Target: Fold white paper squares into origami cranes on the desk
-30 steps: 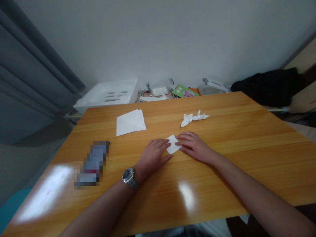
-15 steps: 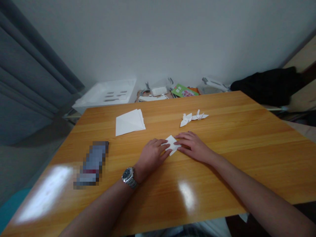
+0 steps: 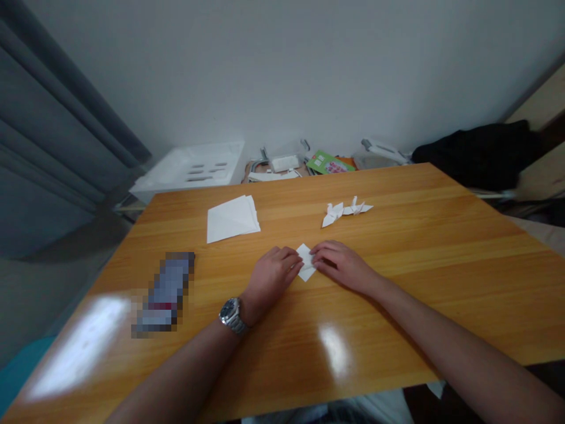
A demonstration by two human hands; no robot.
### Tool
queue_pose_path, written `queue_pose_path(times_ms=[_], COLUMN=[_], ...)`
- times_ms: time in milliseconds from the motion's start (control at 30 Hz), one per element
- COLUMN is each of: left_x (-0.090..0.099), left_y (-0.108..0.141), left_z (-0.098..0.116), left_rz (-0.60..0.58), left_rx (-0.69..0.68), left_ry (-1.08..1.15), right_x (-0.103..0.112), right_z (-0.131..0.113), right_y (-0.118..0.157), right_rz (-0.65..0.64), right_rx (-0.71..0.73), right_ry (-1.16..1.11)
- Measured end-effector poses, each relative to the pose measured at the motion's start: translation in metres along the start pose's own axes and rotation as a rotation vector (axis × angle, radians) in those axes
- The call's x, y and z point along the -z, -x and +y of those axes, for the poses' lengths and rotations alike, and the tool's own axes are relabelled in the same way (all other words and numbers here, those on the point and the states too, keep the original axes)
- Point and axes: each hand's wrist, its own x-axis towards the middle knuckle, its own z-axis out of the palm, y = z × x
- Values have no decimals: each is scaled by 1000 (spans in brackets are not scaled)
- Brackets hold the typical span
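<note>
A small folded white paper (image 3: 305, 262) lies diamond-wise on the wooden table between my hands. My left hand (image 3: 276, 272), with a metal watch (image 3: 231, 315) on its wrist, pinches the paper's left corner. The fingers of my right hand (image 3: 339, 265) are closed on the right corner. Beyond the hands stand two folded white paper birds (image 3: 333, 213) (image 3: 355, 207), side by side. A stack of white paper sheets (image 3: 232, 219) lies to the back left.
A blurred, phone-like object (image 3: 165, 291) lies on the left of the wooden table (image 3: 273, 359). Past the far edge are a white tray (image 3: 198, 165), a green book (image 3: 329, 163) and, at right, a dark cloth (image 3: 477, 153).
The fingers of both hands have drawn together at the paper's side corners. The paper has shifted slightly left and toward me, and my right hand has moved slightly with it.
</note>
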Motion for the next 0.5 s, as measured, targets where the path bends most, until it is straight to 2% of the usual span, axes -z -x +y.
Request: queue_pose_path(times_ms=[267, 500], left_x=[0, -1], left_y=[-1, -2], left_z=[1, 3], left_rz=[-19, -7], left_rx=[9, 30], left_ry=[4, -6], right_x=[-3, -2], right_z=[-3, -2], right_y=[-2, 0], right_rz=[17, -7], right_rx=[-34, 38], right_ry=[25, 89])
